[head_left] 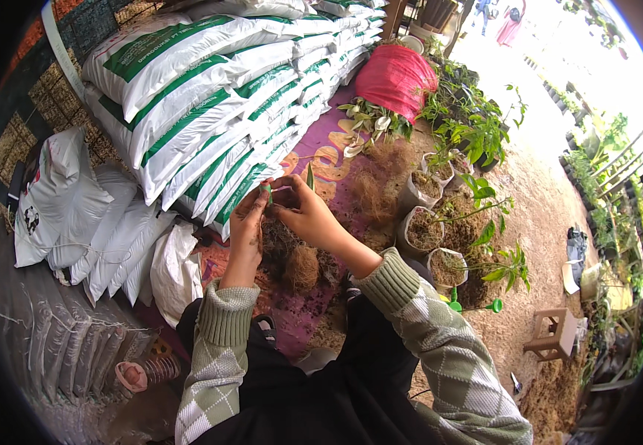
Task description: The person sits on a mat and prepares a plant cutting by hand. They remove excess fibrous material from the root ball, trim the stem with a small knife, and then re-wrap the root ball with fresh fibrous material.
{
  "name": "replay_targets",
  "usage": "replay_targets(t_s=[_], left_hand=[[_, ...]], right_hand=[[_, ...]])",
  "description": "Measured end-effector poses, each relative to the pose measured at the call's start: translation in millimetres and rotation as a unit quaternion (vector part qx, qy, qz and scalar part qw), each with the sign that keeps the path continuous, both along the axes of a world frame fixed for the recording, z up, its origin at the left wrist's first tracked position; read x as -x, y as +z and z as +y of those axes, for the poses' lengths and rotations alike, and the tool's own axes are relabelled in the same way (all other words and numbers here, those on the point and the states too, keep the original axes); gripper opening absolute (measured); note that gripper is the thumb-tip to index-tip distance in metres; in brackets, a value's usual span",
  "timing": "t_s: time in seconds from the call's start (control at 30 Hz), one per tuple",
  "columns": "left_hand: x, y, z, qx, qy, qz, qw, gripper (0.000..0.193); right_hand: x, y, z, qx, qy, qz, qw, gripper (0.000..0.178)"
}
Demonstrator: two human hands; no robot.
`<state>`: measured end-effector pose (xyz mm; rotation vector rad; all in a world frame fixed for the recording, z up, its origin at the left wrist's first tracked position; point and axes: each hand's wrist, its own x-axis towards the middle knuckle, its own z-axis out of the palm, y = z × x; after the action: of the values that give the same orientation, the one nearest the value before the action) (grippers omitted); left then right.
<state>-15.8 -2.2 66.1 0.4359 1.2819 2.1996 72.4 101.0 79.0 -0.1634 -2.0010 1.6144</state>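
small green leaf-like piece [268,193]: between my hands, before stacked white-and-green plastic sacks [210,104]
left hand [247,226]: seems to pinch it
right hand [303,211]: fingers bent close; its grip i cannot tell
careful pinching: i should press lightly, so nothing tears

Wht sacks [180,85]: lettering on grn bands [137,61]; lg orange letters [326,162] on purple sheet [292,335].

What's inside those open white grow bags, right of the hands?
The white grow bags show brown, crumbly growing medium on top, with leafy green plants leaning out. Deeper contents and any roots are hidden by that surface and the bag walls.
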Motion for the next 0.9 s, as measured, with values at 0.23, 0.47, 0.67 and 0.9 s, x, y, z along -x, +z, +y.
replay_targets(t_s=[0.23, 0.47, 0.67, 0.9], left_hand=[[13.4, -13.9, -1.7, -0.034, 0.018, -0.018, 0.999, 0.029], [23.0, -14.6, -17.5, -0.048, 0.015, 0.052, 0.997, 0.027], [26.6, -13.2, -17.7, 0.038, 0.007, 0.034, 0.999, 0.024], [20.2, -7.8, -12.6, 0.118, -0.117, 0.090, 0.982, 0.022]], right_hand=[[-23.0, 54.2, 46.2, -0.073, -0.096, -0.053, 0.991, 0.033], [-166.7, -46.4, 149.6, 0.258, -0.253, -0.095, 0.928, 0.024], [-252.4, -247.0, 191.6, 0.478, -0.440, -0.147, 0.746, 0.025], [-243.3, -272.9, 221.0, 0.392, -0.582, -0.243, 0.670, 0.020]])
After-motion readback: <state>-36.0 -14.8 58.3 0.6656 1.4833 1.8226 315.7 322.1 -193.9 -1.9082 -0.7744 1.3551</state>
